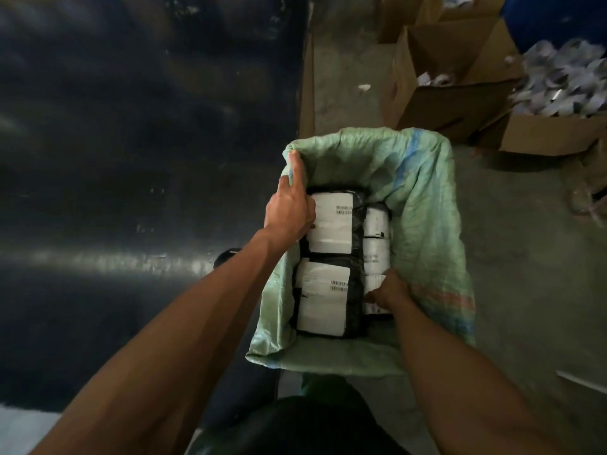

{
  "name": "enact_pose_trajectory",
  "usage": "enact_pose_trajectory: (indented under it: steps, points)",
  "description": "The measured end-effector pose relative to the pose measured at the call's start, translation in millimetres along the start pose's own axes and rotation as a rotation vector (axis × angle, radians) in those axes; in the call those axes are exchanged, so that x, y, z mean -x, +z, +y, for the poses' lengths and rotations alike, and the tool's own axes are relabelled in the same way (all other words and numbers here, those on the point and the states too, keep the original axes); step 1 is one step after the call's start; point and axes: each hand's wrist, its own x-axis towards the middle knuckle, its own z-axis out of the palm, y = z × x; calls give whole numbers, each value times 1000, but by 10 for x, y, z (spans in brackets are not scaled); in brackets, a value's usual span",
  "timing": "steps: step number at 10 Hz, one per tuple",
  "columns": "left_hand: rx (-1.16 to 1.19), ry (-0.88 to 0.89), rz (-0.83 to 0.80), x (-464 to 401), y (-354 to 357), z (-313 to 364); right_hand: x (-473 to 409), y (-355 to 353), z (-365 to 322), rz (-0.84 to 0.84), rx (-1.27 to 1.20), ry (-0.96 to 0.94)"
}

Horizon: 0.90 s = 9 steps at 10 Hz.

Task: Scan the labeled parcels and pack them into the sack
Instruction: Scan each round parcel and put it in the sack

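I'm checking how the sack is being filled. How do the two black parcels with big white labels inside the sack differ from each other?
The far parcel lies deeper in the green sack, with the left hand over its left edge; the near parcel has no hand on it. The far parcel's barcode sits near its label's top right, the near parcel's around mid-right. Both are black, label up, lined up one behind the other.

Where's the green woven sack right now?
In the head view the green woven sack stands open right of centre, beside the dark table, with brown cardboard boxes behind it and black labeled parcels inside.
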Motion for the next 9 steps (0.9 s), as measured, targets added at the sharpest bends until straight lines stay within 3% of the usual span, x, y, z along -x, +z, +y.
enact_pose_trajectory:
  steps: [2, 5, 7, 9]
  points:
    - [-25, -15, -17, -10, -19, 15, -91, 200, 42, 147, -173, 5]
    - [-6, -19, -15, -24, -36, 15, -183, 118, 20, 30, -30, 13]
    - [56, -3, -65, 23, -102, 12, -13, -121, -203, 39, 23, -12]
    - [317, 20, -230, 112, -264, -92, 394, -371, -513, 152, -153, -155]
